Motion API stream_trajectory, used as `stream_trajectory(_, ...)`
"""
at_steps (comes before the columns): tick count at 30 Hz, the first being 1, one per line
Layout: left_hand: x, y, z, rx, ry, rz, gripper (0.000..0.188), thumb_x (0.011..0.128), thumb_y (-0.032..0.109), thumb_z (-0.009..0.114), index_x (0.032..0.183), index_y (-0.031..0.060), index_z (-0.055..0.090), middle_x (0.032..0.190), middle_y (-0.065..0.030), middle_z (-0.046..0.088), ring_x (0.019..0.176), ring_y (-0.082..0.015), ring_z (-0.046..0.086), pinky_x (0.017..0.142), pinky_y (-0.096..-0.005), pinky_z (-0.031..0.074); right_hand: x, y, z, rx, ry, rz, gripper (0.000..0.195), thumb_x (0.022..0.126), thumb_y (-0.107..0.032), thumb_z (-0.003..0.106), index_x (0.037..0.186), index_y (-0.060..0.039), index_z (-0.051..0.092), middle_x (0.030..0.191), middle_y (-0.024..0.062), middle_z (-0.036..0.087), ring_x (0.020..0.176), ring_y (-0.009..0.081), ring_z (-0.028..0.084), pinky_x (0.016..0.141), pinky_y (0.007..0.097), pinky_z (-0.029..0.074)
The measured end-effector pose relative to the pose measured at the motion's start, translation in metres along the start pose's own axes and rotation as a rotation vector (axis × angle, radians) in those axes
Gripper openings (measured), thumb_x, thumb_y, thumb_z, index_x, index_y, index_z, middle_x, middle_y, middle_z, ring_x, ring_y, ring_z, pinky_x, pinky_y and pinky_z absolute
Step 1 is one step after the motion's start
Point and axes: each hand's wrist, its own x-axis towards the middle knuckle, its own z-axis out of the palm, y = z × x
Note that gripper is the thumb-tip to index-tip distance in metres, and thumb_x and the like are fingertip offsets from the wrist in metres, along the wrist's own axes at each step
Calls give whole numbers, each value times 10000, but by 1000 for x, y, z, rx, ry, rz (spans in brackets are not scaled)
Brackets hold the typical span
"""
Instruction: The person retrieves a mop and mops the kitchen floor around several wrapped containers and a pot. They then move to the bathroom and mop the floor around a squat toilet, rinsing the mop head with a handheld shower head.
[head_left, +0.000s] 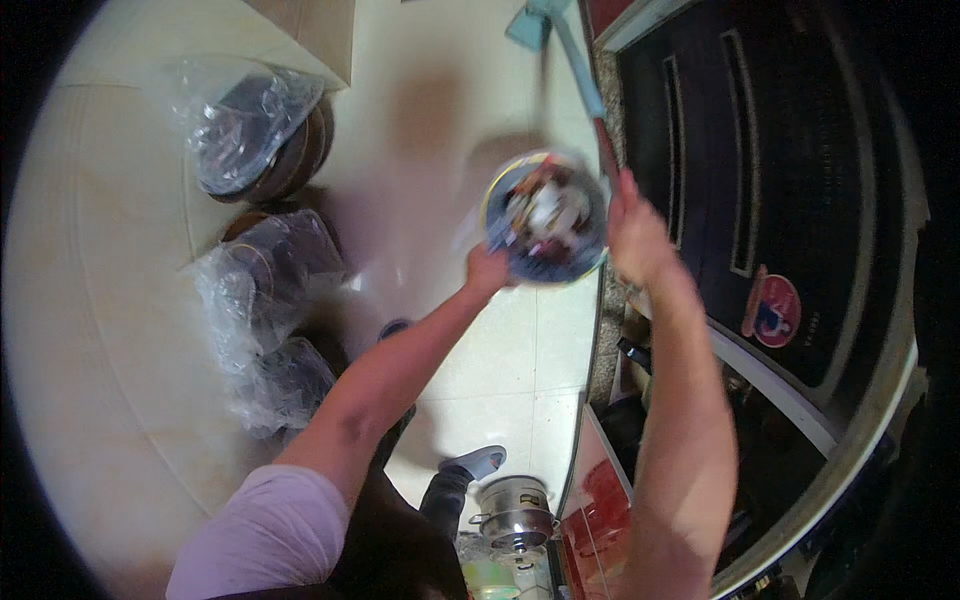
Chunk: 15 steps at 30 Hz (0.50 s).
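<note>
My left hand (489, 268) grips the near left rim of a round trash bin (544, 217), seen from above with a mix of blurred litter inside, some of it white and some brown. My right hand (636, 229) is closed on the red lower part of a long handle (609, 146). The handle turns light blue farther up and leads to a light blue head (531, 28) at the top of the view, perhaps of a broom or dustpan; its kind is not certain. The handle runs beside the bin's right edge.
Plastic-wrapped items (259, 131) and more wrapped things (277, 277) line the left wall. A dark cabinet or appliance (705, 165) bearing a round sticker (776, 309) stands at right. A stacked steel pot (517, 510) rests near my slippered foot (480, 461) on the tiled floor (495, 360).
</note>
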Motion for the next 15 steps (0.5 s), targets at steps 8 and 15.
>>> stream_trajectory(8, -213, 1, -150, 91, 265, -218, 229, 802, 124, 494, 907, -55, 591, 696, -129, 614, 532, -246, 621, 441, -364, 518, -276, 54, 98, 150, -115, 211, 601, 953, -248, 386, 1465, -191, 78, 626, 254, 579, 560, 442, 575, 515, 522, 451)
stream_trajectory(15, -263, -36, -207, 74, 356, -87, 196, 781, 101, 504, 863, -48, 602, 694, -82, 597, 580, -175, 570, 552, -344, 471, -486, 53, 102, 178, -338, 507, 552, 935, -311, 378, 1427, -100, 245, 891, 321, 593, 802, 459, 598, 699, 527, 475)
